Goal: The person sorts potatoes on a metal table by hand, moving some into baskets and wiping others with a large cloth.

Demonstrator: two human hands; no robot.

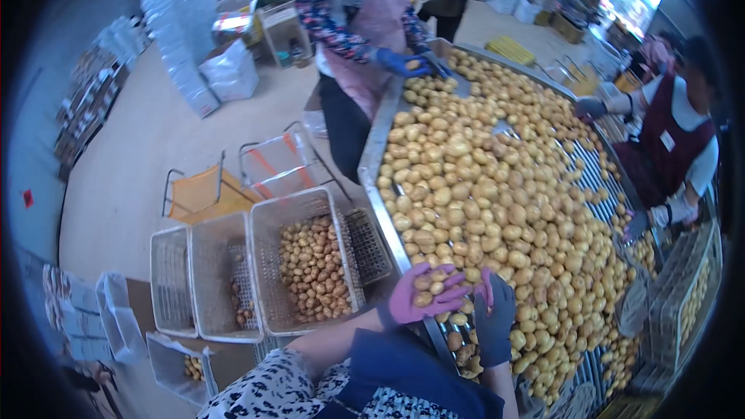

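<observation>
Several potatoes (pixel 423 283) sit gripped in left hand (pixel 407 299), right hand (pixel 494 327) state can't be told, crate (pixel 267 264) part-filled, big pile (pixel 497 209) left on tabletop (pixel 375 140).

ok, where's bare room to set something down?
Floor between the yellow sling stand and the stacks along the left wall. Some room in the middle grey crate, left of its few potatoes. Crowded: the steel-edged table, covered in heaped potatoes up to the right hand.

Potatoes (pixel 497 209) on table (pixel 372 159), crates (pixel 213 264) left
</observation>
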